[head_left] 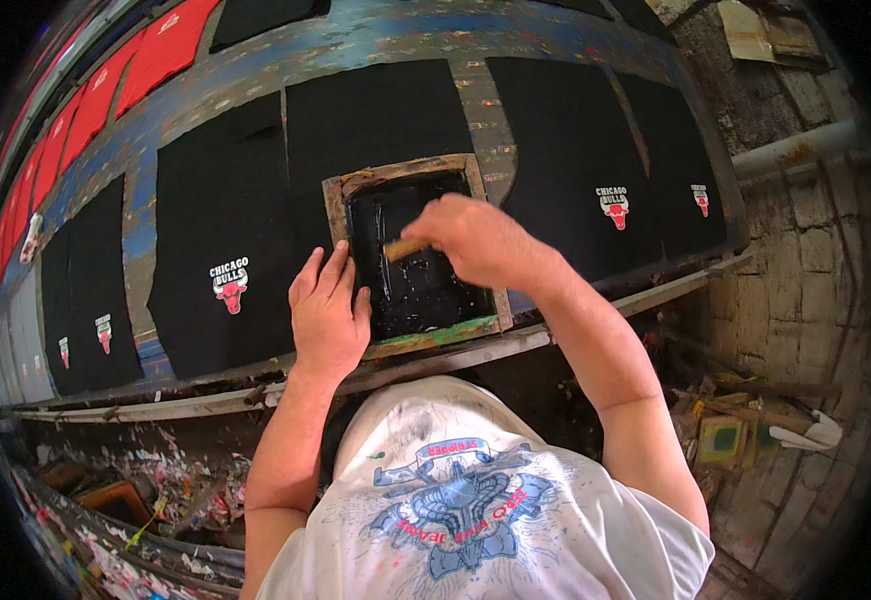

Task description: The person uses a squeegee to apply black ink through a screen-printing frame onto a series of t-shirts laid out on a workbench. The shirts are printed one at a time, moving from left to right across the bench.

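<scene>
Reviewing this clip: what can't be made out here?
In the head view:
- Tan tool: its gripped part, hidden by the right hand.
- Surface directly beneath the wooden frame: hidden by the frame and its dark, wet-looking middle.
- Topmost black cloth: cut off by the upper edge.
- Grey cloth's print: too small.

Screen-printing workshop. Long paint-stained table (pixel 375 42), black cloth pieces (pixel 220 190) laid in a row, matching red-and-white emblems (pixel 229 287) on several; red pieces (pixel 167 52) far left. Wood-framed screen (pixel 335 210) at near edge. Ink-splattered clutter (pixel 180 470) near left; rough blockwork (pixel 775 270), pipe (pixel 793 150) right.
</scene>
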### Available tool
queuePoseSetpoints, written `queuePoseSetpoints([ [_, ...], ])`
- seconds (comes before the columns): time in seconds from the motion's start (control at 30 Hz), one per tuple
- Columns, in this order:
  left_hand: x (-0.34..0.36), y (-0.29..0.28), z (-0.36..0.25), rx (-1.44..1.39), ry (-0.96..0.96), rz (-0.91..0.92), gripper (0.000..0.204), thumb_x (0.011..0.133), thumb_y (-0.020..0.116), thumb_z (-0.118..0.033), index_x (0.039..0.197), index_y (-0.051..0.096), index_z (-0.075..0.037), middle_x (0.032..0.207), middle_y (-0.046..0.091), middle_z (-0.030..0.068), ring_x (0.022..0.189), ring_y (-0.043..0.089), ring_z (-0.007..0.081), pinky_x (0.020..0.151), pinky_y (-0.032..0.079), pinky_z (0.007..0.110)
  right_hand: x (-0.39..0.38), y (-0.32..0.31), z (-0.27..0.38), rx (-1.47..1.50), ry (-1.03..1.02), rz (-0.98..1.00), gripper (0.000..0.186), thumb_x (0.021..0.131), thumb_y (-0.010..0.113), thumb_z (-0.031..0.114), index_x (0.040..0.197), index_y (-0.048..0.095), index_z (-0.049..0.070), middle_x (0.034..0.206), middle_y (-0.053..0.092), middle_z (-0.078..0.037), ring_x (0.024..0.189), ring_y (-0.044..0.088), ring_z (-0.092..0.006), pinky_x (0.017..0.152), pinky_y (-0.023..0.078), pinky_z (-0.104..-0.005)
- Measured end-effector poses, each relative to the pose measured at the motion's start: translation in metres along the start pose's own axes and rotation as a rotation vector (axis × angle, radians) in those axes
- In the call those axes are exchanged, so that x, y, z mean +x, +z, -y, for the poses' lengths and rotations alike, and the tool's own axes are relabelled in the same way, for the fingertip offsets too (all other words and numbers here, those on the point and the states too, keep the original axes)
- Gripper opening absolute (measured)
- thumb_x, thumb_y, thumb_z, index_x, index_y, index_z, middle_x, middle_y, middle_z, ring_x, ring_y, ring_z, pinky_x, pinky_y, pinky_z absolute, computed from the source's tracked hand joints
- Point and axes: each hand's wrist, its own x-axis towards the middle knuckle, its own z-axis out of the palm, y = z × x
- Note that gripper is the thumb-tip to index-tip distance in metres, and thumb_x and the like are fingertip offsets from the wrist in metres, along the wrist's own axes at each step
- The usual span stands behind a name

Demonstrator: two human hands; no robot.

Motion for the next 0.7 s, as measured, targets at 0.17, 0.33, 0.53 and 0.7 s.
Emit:
queuePoseSetpoints([
  [0.17,0.007,-0.006,0.002,0.027,0.028,0.03,0.043,0.099,0.075,-0.013,0.139,0.074,0.002,0.159,0.066,0.0133,0.143,0.059,0.0372,0.125,0.042,0.056,0.018,0.01,-0.015,-0.09,0.01,-0.134,0.045,0.088,0.069,-0.006,0.13,0.08,0.009,0.118,0.077,-0.015,0.116,0.07,-0.0401,0.103,0.056,-0.0509],
  [0.33,0.008,0.001,0.006,0.018,0.023,0.037,0.043,0.098,0.074,-0.014,0.138,0.074,0.003,0.157,0.065,0.0126,0.137,0.061,0.0343,0.126,0.041,0.058,-0.033,0.028,0.025,-0.222,-0.034,-0.047,0.054,0.086,0.074,-0.002,0.139,0.075,0.01,0.125,0.075,-0.016,0.119,0.069,-0.0368,0.105,0.054,-0.0508],
  [0.53,0.006,0.001,0.008,0.001,0.042,0.04,0.042,0.1,0.073,-0.011,0.139,0.073,0.003,0.157,0.066,0.0142,0.138,0.062,0.0347,0.125,0.042,0.057,-0.064,0.019,0.059,-0.09,-0.001,0.109,0.055,0.083,0.072,-0.005,0.136,0.076,0.007,0.13,0.078,-0.015,0.124,0.073,-0.0379,0.109,0.057,-0.0514],
  [0.7,0.008,0.002,0.006,0.021,0.04,0.016,0.042,0.097,0.074,-0.013,0.137,0.075,0.002,0.157,0.066,0.0121,0.137,0.062,0.0335,0.127,0.04,0.059,-0.022,-0.002,0.021,-0.024,0.034,0.092,0.049,0.087,0.064,-0.01,0.131,0.078,0.006,0.124,0.08,-0.017,0.12,0.073,-0.0405,0.106,0.059,-0.0511],
])
